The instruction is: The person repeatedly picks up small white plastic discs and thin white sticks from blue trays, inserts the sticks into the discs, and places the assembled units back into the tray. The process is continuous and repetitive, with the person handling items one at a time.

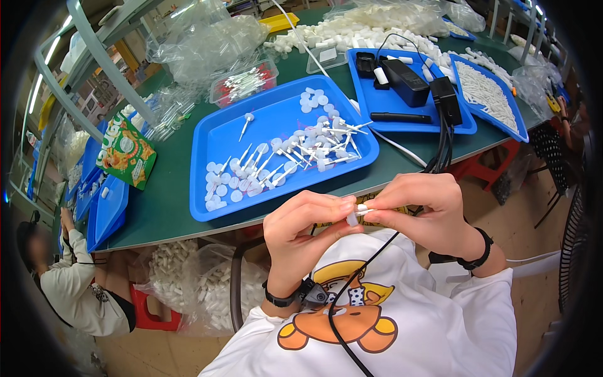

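In front of my chest, close to the table's near edge, my two hands meet at the fingertips. My left hand point(304, 229) is closed, thumb and fingers pinching a small white plastic piece point(352, 219) with a disc-like end. My right hand point(422, 204) is closed too, gripping a thin white stem point(369, 212) against that piece. The fingertips partly hide where the two meet. Just beyond lies a blue tray point(229, 129) with translucent round discs point(236, 183) and thin white stick-like parts point(295, 152) scattered in it. One such part point(245, 125) lies apart near the tray's far left.
A second blue tray point(465, 128) holds a black box point(405, 81) and cables. Beside it, another blue tray point(521, 136) is full of white sticks. A clear tub point(244, 83) stands behind, a green snack bag point(127, 151) to the left. A seated person point(88, 289) works at far left.
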Motion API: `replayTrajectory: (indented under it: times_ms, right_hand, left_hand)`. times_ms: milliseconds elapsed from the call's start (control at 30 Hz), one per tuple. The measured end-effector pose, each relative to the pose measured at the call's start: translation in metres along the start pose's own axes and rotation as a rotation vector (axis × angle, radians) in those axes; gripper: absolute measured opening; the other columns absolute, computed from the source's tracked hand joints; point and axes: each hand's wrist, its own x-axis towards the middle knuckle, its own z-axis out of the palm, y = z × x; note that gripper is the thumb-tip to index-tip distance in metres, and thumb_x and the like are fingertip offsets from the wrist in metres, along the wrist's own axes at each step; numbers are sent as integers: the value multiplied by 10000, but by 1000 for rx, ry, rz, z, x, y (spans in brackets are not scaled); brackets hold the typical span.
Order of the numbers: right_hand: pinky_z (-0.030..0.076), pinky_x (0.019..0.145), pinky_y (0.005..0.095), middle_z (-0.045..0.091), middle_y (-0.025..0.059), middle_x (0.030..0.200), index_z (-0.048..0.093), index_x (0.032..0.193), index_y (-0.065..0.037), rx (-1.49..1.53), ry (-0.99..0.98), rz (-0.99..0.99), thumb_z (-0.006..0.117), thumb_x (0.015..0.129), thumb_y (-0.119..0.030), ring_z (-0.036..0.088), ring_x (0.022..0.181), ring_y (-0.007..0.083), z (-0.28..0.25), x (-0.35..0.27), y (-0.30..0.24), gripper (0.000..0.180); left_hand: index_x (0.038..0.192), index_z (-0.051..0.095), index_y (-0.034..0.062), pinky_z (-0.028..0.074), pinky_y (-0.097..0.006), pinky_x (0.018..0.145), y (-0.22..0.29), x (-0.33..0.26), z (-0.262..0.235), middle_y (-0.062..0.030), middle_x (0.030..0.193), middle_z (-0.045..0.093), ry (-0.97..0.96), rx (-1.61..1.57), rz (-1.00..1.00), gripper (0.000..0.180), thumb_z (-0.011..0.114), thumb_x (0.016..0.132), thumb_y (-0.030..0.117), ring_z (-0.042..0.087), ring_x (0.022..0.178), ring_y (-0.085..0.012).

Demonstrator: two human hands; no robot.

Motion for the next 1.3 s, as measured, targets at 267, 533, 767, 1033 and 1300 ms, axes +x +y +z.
replayTrajectory:
  times_ms: [267,533,767,1033,1300]
  right_hand:
    - [518,596,243,707,112,804,720,867,7,197,-56,142,733,769,-14,676,686,160,-2,1,-7,101]
    - [509,569,238,702,105,770,718,842,10,6,4,54,738,743,3,674,659,166,1,1,-8,102]
    - [515,574,245,701,107,784,710,855,18,70,-2,71,719,763,-1,674,663,173,5,-1,-1,94]
    - [510,589,253,684,91,777,699,855,15,101,20,79,708,790,-23,657,681,163,7,-2,1,76]
    - [513,727,331,660,139,952,629,1098,1,-114,-101,99,707,824,-191,646,855,243,-25,9,-5,343]
  left_hand:
    - [900,689,4,580,-296,727,-6,-4,4,-122,874,674,36,-254,0,320,811,614,-75,684,847,-218]
    - [887,699,7,578,-287,708,0,-1,3,-109,855,680,21,-31,1,298,813,618,-56,686,820,-212]
    - [887,710,10,572,-274,696,-2,-1,0,-103,846,685,13,33,21,301,822,610,-30,686,805,-204]
    - [893,699,-8,570,-275,684,7,0,3,-136,870,672,36,54,-63,310,817,611,-59,681,802,-194]
    - [964,614,-29,518,-272,759,2,-1,-4,-122,982,614,42,48,-158,332,737,672,-129,615,889,-167]
